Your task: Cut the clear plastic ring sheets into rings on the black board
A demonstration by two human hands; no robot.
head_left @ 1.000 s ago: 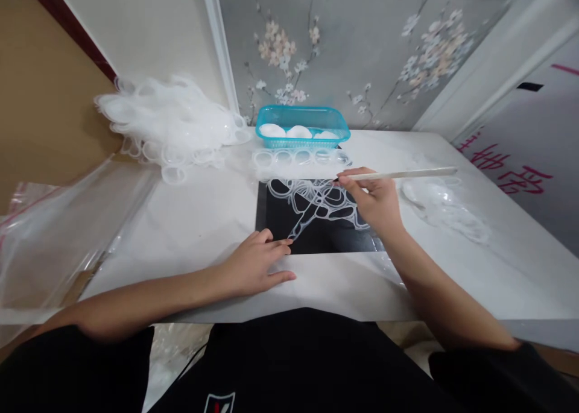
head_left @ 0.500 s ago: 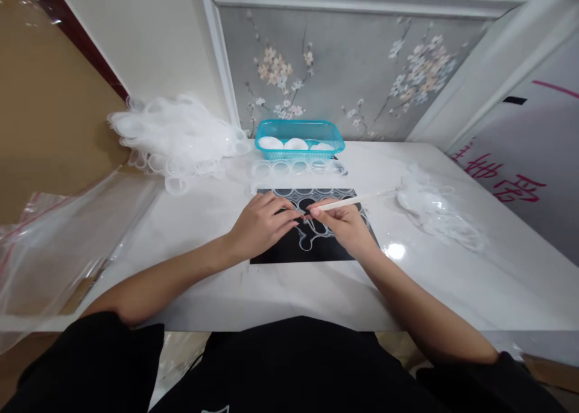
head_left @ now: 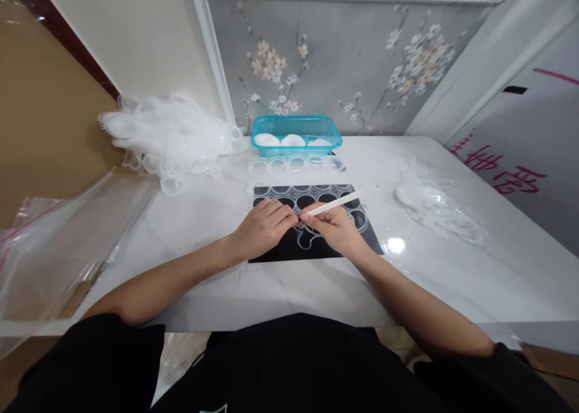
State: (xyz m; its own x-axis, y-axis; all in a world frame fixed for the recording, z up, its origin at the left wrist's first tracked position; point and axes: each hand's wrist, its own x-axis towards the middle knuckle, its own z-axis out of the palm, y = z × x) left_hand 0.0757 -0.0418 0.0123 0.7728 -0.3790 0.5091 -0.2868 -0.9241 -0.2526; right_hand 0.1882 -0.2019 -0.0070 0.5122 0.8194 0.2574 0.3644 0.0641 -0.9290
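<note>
Right hand [head_left: 332,227] closed on a thin white stick [head_left: 337,202], tip held at the clear ringed plastic sheet [head_left: 316,197] | left hand [head_left: 266,226] curled, fingertips pressed on that sheet over the black mat [head_left: 289,251] | sheet judged light, flimsy, slippery, best pinned near the edge | beyond: teal basket [head_left: 296,125], plastic pile [head_left: 167,132].

Glossy white table [head_left: 452,280], matt black mat [head_left: 316,253]

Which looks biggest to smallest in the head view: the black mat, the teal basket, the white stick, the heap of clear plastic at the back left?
1. heap of clear plastic
2. black mat
3. teal basket, though it is farther away, so unsure
4. white stick
</note>
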